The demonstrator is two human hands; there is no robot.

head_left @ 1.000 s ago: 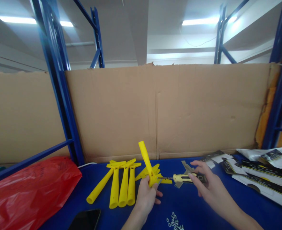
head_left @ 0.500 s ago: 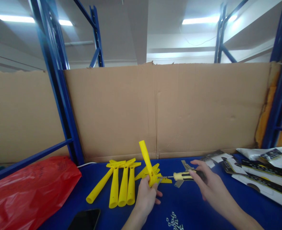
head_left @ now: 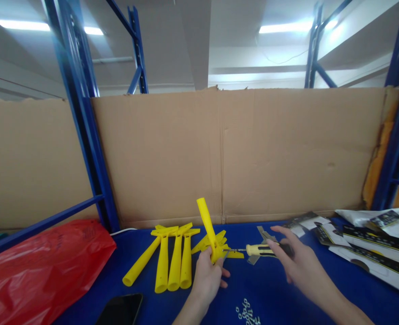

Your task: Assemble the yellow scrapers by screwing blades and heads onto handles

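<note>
My left hand (head_left: 207, 276) grips the head end of a yellow plastic scraper handle (head_left: 206, 220), whose hollow tube tilts up and slightly left. My right hand (head_left: 300, 264) holds a screwdriver (head_left: 260, 250) with a cream and black grip, its forefinger lifted off. The shaft lies level and its tip meets the head of the yellow handle; the exact contact is too small to see. Behind the left hand lie yellow flat pieces (head_left: 235, 254), partly covered. Flat grey blades (head_left: 253, 259) rest beneath the screwdriver.
Several yellow handles (head_left: 175, 266) lie side by side on the blue table (head_left: 274, 300). Small metal fasteners (head_left: 246, 312) are scattered near the front. A black phone (head_left: 123, 309) and red plastic bag (head_left: 46, 271) lie left; printed cards (head_left: 372, 262) lie right. Cardboard (head_left: 161, 158) stands behind.
Both hands keep nearly the same place, with the screwdriver tip still at the yellow handle. The fingers of my right hand have shifted only slightly on the grip.
</note>
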